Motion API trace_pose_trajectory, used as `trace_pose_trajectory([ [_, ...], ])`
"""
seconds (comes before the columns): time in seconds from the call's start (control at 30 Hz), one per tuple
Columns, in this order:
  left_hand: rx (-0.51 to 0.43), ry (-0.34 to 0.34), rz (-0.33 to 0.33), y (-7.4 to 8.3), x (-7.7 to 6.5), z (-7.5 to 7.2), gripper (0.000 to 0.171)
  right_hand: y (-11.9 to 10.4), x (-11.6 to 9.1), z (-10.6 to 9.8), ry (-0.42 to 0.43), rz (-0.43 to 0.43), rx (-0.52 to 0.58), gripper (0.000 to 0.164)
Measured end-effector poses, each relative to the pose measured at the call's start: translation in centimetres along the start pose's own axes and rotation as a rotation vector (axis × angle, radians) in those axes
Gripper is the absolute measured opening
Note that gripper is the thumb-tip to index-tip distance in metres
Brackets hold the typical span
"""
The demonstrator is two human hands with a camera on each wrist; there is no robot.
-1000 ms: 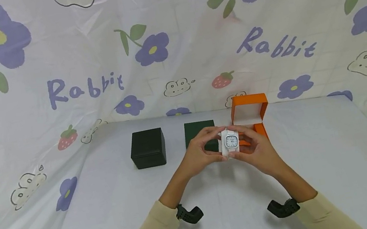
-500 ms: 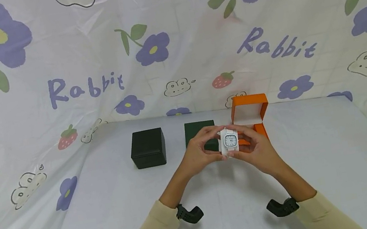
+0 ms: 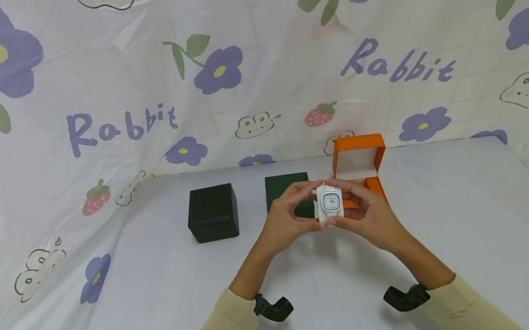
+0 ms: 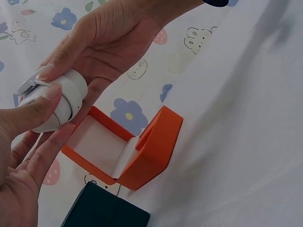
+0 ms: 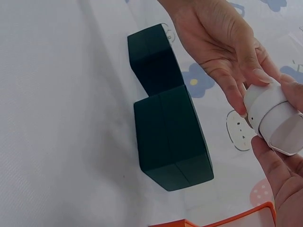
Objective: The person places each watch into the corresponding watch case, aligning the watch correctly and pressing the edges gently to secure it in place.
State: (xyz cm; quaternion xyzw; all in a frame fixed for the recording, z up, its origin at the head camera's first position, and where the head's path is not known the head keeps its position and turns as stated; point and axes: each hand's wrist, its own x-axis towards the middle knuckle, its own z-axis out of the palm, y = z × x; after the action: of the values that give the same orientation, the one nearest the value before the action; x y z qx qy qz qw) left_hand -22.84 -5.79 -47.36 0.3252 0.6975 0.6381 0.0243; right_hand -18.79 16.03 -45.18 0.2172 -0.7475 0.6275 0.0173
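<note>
A white wristwatch (image 3: 332, 201) with a rounded-square dial is held up over the table, its dial towards the head camera. Its strap runs round a rounded white cushion (image 5: 258, 97), seen from the side in the right wrist view. My left hand (image 3: 282, 222) grips the left side, fingers at the top and thumb below. My right hand (image 3: 371, 219) holds the right side in the same way, its thumb at the lower strap. Both thumbs press close together on the watch in the left wrist view. Behind the hands stands an orange box (image 3: 359, 142) with its lid raised, pale inside.
A dark green box (image 3: 286, 183) stands behind my left hand, partly hidden by it. Further left is a closed black box (image 3: 212, 214). A white cloth (image 3: 165, 324) covers the table, and a flowered sheet (image 3: 279, 68) hangs at the back.
The watch has turned slightly between my fingers, its dial shifting a little to the left. Both hands keep nearly the same place and grip.
</note>
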Motion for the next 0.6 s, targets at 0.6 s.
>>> trace_pose_trajectory([
  [0.6, -0.001, 0.015, 0.010, 0.08, 0.03, 0.13, 0.078, -0.26, -0.03, -0.01, 0.007, 0.030, 0.010, 0.070],
])
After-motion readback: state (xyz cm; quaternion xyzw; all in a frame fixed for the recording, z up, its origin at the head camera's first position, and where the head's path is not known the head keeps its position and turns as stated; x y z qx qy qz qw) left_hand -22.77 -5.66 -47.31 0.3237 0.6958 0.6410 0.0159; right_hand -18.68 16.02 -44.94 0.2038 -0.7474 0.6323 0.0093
